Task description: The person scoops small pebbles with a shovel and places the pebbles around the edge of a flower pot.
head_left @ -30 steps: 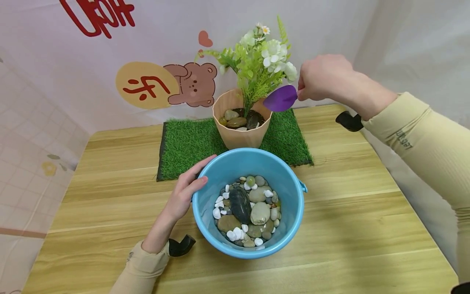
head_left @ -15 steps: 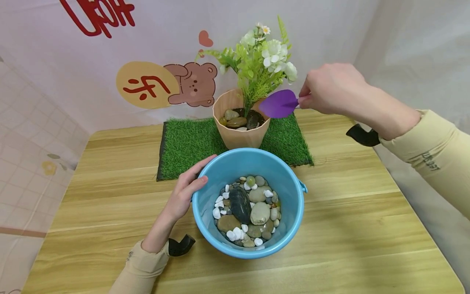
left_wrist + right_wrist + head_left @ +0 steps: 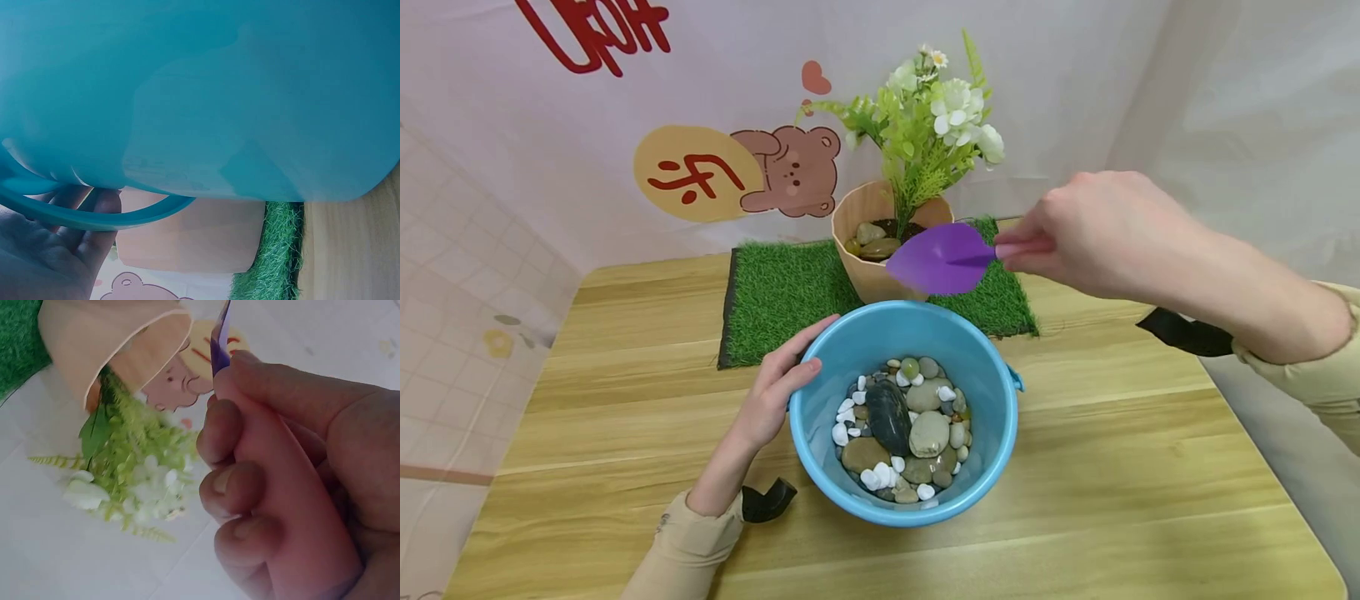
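From the head view I see a round, light-blue plastic bucket (image 3: 895,333) in the middle of the frame, standing on a wood-grain table (image 3: 1150,483), with glossy stones (image 3: 929,435) in white, grey, brown and black across its bottom. The person's left hand (image 3: 778,387) rests at the bucket's left rim, fingers extended and held apart from the thumb. Right of centre, the right hand (image 3: 1093,229) is clamped round a garden trowel with a purple, leaf-shaped blade (image 3: 942,258), which points left and covers part of a peach-coloured, faceted flowerpot (image 3: 868,279). Green foliage with white flowers (image 3: 917,125) rises from that pot at upper centre, above a green artificial-grass mat (image 3: 782,300); a brown cartoon bear (image 3: 793,171) shows on the pale backdrop at upper left. In the left wrist view the bucket's wall fills the top, and the left hand's fingers reach up at lower left behind a curved blue band. In the right wrist view the right hand's fingers curl round the trowel's smooth pink handle (image 3: 290,500), while the blade shows edge-on at upper centre and the pot lies tipped at upper left of the frame.
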`<state>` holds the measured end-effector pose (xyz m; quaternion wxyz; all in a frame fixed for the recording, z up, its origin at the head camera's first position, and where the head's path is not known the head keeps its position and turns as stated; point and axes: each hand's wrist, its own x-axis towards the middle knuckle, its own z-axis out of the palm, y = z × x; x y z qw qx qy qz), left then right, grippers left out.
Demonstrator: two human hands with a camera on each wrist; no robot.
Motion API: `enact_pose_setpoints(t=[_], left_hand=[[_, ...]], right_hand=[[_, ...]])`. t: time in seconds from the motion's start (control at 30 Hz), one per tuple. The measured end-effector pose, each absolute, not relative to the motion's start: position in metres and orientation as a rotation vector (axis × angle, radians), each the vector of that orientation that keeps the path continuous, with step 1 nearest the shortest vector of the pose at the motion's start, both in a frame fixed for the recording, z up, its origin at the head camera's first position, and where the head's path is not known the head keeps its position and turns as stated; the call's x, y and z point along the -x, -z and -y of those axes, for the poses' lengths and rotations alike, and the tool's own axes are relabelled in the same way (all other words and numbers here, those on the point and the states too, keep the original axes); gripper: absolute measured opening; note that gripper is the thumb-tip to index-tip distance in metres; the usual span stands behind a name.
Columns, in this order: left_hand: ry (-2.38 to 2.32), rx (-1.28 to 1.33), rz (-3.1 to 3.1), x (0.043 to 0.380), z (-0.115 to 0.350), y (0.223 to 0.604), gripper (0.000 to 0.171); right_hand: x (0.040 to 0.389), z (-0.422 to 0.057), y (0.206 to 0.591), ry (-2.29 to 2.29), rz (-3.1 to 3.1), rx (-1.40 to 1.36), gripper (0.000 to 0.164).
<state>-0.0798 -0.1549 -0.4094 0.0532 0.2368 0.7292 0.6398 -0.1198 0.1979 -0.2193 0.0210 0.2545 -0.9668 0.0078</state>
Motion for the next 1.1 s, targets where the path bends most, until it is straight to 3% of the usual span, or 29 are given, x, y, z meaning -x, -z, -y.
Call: enact_pose_setpoints(t=[0.47,0.83,1.1], left_hand=[[-1.941,-0.716,-2.212,0.080,0.154,0.408,0.056],[-1.945,-0.715,-2.218,0.080,0.154,0.408,0.056],[-1.942,-0.718,-2.218,0.079,0.155,0.408,0.056]], right_hand=[[0.079,-0.182,0.258,0.129,2.742,-1.240,0.012],[0.075,-0.165,0.277,0.590,2.581,-1.447,0.020],[0.076,-0.154,0.278,0.741,2.334,-1.592,0.012]])
